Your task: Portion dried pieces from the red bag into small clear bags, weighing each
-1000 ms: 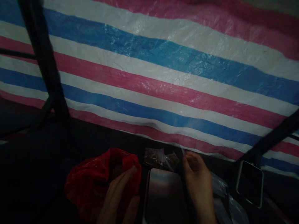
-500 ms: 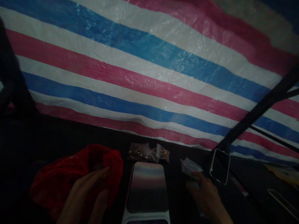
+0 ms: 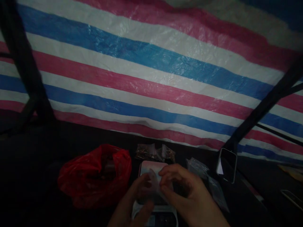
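A small clear plastic bag [image 3: 154,183] is held up over a digital scale [image 3: 153,163] with a shiny flat top and a display at its near end. My right hand [image 3: 187,192] pinches the bag's right side between thumb and fingers. On the other side, my left hand [image 3: 136,201] has its fingers curled at the bag's left edge, its thumb lower and blurred. Both hands hide much of the scale's top. Behind it lie small zip bags [image 3: 145,152] with brownish bits inside. More clear plastic bags [image 3: 201,168] lie to the right.
To the left, a red plastic bag [image 3: 94,186] sits with its mouth gaping, dark contents inside. A phone [image 3: 226,165] leans against a dark frame pole [image 3: 254,118] at right. Another flat device [image 3: 292,198] lies farther right. A striped tarp [image 3: 151,78] hangs behind the dark table.
My left hand has left the red bag and moved right over the scale. My right hand has come left from the pile of clear bags with one small bag. The view has shifted left.
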`<state>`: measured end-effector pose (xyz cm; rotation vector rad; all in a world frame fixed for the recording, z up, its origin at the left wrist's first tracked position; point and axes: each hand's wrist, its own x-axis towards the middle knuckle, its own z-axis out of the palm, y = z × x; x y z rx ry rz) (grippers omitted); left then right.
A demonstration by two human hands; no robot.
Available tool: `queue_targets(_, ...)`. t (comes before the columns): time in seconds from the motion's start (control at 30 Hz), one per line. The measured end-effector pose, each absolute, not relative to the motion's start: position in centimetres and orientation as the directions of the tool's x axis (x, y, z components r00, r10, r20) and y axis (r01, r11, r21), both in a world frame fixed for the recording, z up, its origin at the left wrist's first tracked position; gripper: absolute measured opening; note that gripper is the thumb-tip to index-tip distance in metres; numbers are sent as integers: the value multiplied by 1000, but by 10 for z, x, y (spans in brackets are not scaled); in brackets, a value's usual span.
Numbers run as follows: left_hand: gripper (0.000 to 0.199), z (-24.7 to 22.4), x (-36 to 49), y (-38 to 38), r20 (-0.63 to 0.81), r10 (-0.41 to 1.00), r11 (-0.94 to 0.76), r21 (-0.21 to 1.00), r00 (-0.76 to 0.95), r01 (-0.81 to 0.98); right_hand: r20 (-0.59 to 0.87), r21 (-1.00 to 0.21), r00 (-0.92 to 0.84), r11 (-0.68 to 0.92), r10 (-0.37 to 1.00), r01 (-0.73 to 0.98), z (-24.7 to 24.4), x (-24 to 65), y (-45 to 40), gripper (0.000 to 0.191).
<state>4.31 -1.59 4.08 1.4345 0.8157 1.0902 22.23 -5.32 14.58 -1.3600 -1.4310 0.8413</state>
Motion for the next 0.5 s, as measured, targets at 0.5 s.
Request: queue_targets(0.5, 48, 38, 39, 2, 125, 935, -53, 975, 331, -217, 170, -879, -8, 155, 985, 451, 135, 202, -45, 13)
